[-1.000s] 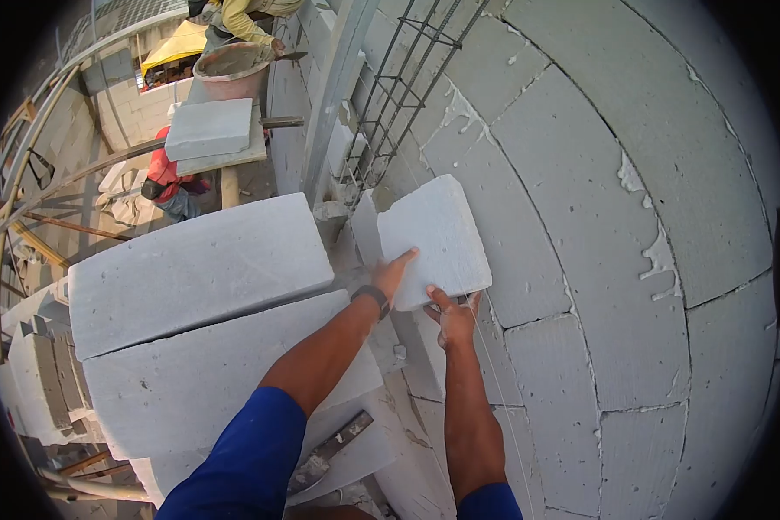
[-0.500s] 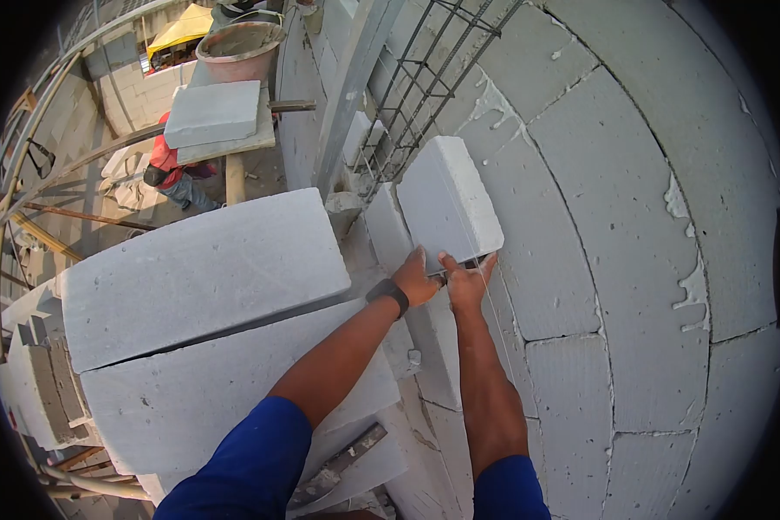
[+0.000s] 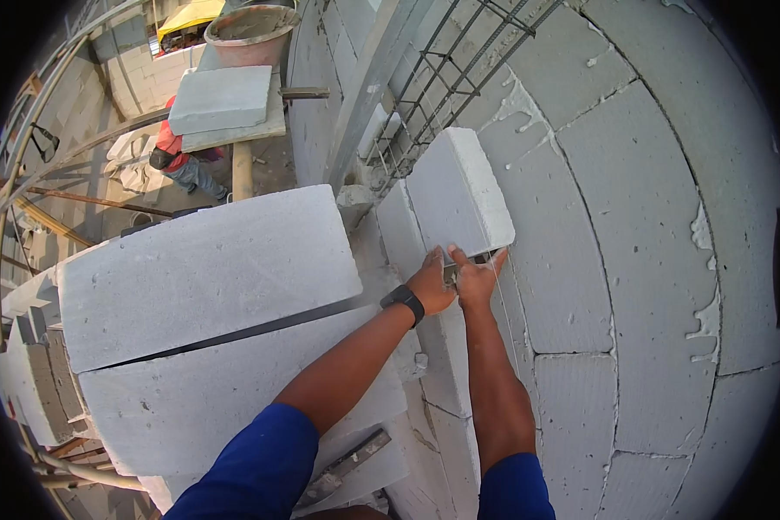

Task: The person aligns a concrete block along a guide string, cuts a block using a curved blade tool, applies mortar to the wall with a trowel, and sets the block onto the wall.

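A pale cut block point(image 3: 455, 195) stands on the low wall course, close against the tall block wall. Both hands grip its near lower end. My left hand point(image 3: 433, 282), with a black watch at the wrist, presses the left part of that end. Beside it, my right hand point(image 3: 478, 276) has its thumb on the block's end and its fingers at the right corner. The undersides of the fingers are hidden. A thin string point(image 3: 513, 334) runs past my right hand along the wall.
Two large blocks point(image 3: 208, 269) lie at the left. Steel rebar point(image 3: 455, 74) and a metal post point(image 3: 373, 87) rise ahead. A mortar tub point(image 3: 251, 35) and another block point(image 3: 221, 97) sit on planks. Below is a person in red point(image 3: 172, 143). A metal tool point(image 3: 347, 464) lies near me.
The block has turned from tilted, broad face up, to standing against the wall, and moved slightly away. Both hands shifted right with it. The person near the tub has left view.
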`<state>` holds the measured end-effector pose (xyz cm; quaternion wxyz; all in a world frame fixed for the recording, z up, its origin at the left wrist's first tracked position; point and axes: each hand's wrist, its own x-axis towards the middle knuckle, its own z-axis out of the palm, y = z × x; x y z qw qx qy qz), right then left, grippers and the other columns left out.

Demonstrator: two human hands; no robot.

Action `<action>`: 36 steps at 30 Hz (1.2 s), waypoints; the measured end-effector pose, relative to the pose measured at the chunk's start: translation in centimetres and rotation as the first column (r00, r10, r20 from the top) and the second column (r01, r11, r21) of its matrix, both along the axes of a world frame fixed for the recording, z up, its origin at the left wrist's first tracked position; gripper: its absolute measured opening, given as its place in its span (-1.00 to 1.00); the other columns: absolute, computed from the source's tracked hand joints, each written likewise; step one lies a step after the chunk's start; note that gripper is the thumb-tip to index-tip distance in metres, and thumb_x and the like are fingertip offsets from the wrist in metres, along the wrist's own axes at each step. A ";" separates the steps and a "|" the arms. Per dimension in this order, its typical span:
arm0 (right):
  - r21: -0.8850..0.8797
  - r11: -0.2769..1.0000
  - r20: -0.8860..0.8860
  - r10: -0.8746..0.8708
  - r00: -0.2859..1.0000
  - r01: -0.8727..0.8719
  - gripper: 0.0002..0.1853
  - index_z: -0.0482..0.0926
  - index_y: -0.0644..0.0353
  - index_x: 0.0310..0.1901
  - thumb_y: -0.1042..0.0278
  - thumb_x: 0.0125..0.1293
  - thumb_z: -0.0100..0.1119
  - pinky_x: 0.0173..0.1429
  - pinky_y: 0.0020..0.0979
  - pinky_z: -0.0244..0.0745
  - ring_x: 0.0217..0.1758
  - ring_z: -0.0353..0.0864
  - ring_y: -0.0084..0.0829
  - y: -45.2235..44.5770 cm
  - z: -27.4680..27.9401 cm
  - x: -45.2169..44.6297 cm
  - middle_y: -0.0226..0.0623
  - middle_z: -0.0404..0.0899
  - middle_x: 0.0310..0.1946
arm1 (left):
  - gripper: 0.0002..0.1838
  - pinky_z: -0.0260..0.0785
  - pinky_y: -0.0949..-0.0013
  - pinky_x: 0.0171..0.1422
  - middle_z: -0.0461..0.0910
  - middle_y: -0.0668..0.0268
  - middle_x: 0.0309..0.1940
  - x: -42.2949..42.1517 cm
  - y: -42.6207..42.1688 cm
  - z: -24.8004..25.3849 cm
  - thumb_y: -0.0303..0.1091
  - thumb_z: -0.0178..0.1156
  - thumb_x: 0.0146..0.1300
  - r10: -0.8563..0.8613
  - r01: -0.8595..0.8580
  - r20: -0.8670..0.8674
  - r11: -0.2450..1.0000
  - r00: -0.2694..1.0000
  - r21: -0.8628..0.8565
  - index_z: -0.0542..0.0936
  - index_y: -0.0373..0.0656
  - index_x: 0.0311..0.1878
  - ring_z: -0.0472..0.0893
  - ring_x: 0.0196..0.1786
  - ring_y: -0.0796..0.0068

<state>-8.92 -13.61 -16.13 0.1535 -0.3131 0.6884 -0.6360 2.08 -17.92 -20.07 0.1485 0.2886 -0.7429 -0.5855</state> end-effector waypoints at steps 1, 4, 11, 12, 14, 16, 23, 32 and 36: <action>0.017 1.000 0.012 -0.004 1.000 0.004 0.13 0.02 0.50 0.55 0.50 0.06 0.63 0.55 -0.30 0.25 0.45 0.38 -0.14 0.1 0.1 0.0 0.13 0.31 0.44 | 0.08 -0.03 0.20 0.76 -0.05 -0.37 0.65 -0.1 0.1 -0.2 -0.15 0.29 0.32 -0.006 0.006 0.007 1.000 1.000 -0.012 -0.12 -0.63 0.62 0.03 0.72 -0.15; 0.056 0.998 -0.083 -0.017 0.996 0.022 0.14 0.01 0.49 0.55 0.48 0.06 0.63 0.55 -0.29 0.26 0.44 0.40 -0.13 0.3 -0.5 -0.6 0.13 0.32 0.43 | 0.10 -0.03 0.19 0.77 -0.05 -0.38 0.65 -0.2 0.1 -0.2 -0.14 0.31 0.31 -0.008 0.008 0.018 1.000 1.000 -0.013 -0.11 -0.63 0.61 0.04 0.72 -0.15; 0.078 0.996 -0.061 0.036 0.997 -0.031 0.08 0.05 0.40 0.52 0.46 0.07 0.62 0.50 -0.27 0.33 0.38 0.46 -0.14 0.4 0.3 -0.6 0.10 0.38 0.37 | 0.15 -0.01 0.16 0.76 0.03 -0.42 0.61 0.2 0.1 0.4 -0.04 0.36 0.30 0.038 -0.037 0.079 0.999 0.996 -0.014 -0.08 -0.64 0.60 0.09 0.70 -0.17; 0.091 0.996 -0.060 0.032 0.998 -0.026 0.08 0.05 0.39 0.52 0.46 0.07 0.62 0.49 -0.27 0.33 0.37 0.47 -0.14 0.3 0.4 -0.6 0.09 0.39 0.36 | 0.16 0.01 0.16 0.75 0.05 -0.43 0.60 0.3 0.1 0.5 -0.02 0.37 0.29 0.031 -0.030 0.091 0.999 0.995 -0.010 -0.07 -0.65 0.60 0.11 0.69 -0.18; 0.120 0.992 -0.053 0.031 0.998 -0.024 0.06 0.07 0.37 0.51 0.46 0.08 0.62 0.48 -0.26 0.35 0.35 0.48 -0.14 0.3 0.7 -0.5 0.08 0.40 0.34 | 0.19 0.03 0.15 0.74 0.08 -0.45 0.59 0.5 0.1 0.8 0.02 0.40 0.27 0.020 -0.019 0.115 1.000 0.993 -0.006 -0.06 -0.67 0.59 0.15 0.67 -0.20; 0.152 0.988 -0.042 0.033 0.999 -0.026 0.04 0.09 0.34 0.50 0.45 0.08 0.61 0.47 -0.25 0.36 0.34 0.49 -0.13 0.5 1.6 -0.1 0.07 0.42 0.33 | 0.22 0.07 0.15 0.73 0.10 -0.47 0.57 0.4 0.2 0.8 0.05 0.42 0.24 0.015 -0.015 0.127 1.000 0.992 0.001 -0.05 -0.70 0.58 0.18 0.66 -0.22; 0.199 0.980 -0.123 0.047 0.991 -0.022 0.00 0.13 0.29 0.47 0.39 0.08 0.61 0.47 -0.20 0.36 0.33 0.50 -0.08 0.7 0.6 -1.0 0.10 0.44 0.31 | 0.28 0.14 0.15 0.68 0.13 -0.49 0.55 0.5 0.0 1.1 0.09 0.47 0.18 0.008 -0.008 0.159 1.000 0.987 0.001 -0.05 -0.73 0.57 0.23 0.63 -0.23; 0.215 0.976 -0.153 0.020 0.988 0.013 -0.06 0.16 0.25 0.44 0.52 0.09 0.58 0.37 -0.20 0.47 0.26 0.56 -0.12 0.8 1.1 -0.1 0.03 0.48 0.26 | 0.31 0.15 0.16 0.68 0.12 -0.50 0.55 0.1 -0.2 0.1 0.09 0.46 0.18 -0.069 0.068 0.158 0.998 0.985 0.008 -0.10 -0.73 0.57 0.23 0.63 -0.22; 0.237 0.971 -0.162 0.009 0.987 0.030 -0.06 0.15 0.28 0.44 0.51 0.10 0.58 0.36 -0.19 0.48 0.26 0.56 -0.13 0.6 0.8 -0.1 0.04 0.47 0.28 | 0.33 0.09 0.16 0.71 0.03 -0.51 0.58 -0.2 -0.1 -0.5 0.13 0.45 0.18 -0.094 0.093 0.169 0.996 0.981 0.018 -0.14 -0.72 0.58 0.15 0.67 -0.24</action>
